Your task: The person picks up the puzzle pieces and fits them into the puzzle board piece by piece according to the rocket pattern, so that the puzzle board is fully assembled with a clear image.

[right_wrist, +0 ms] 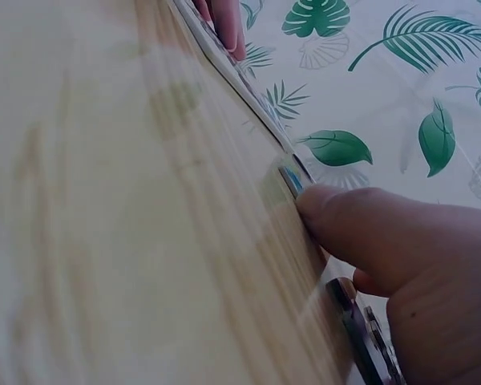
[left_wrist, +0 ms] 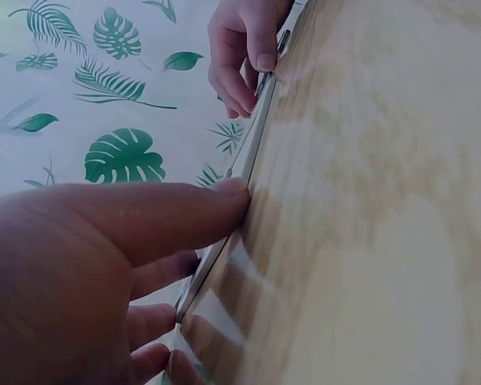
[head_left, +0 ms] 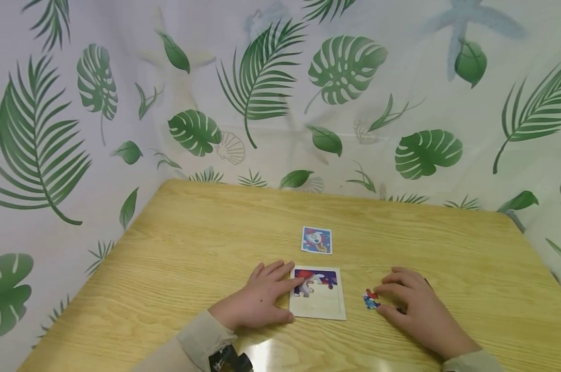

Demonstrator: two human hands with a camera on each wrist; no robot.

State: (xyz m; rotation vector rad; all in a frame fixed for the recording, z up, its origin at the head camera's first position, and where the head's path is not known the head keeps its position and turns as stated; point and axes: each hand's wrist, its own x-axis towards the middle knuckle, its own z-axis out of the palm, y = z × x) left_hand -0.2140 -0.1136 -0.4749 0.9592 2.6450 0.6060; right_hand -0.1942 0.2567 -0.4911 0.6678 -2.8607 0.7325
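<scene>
At your left grip (head_left: 263,298), the puzzle board (head_left: 319,306) is cream with red, white and purple print; at your right grip (head_left: 412,302), the puzzle piece (head_left: 370,301) seems red and blue. Below both, your table (head_left: 215,222) is yellow wood-grain; beyond, the cloth (head_left: 271,129) is white with green leaves.

Bright and evenly lit in the head view, with white glare on the wood-grain worktop (head_left: 206,227) at bottom centre. Slightly soft in the print of the small jigsaw pieces (head_left: 371,299). Dimmer and hazier from both wrists, with pale sheen blurring the wood grain. Shadowed along the left hand's fingers (left_wrist: 156,220), mirrored faintly beneath them.
</scene>
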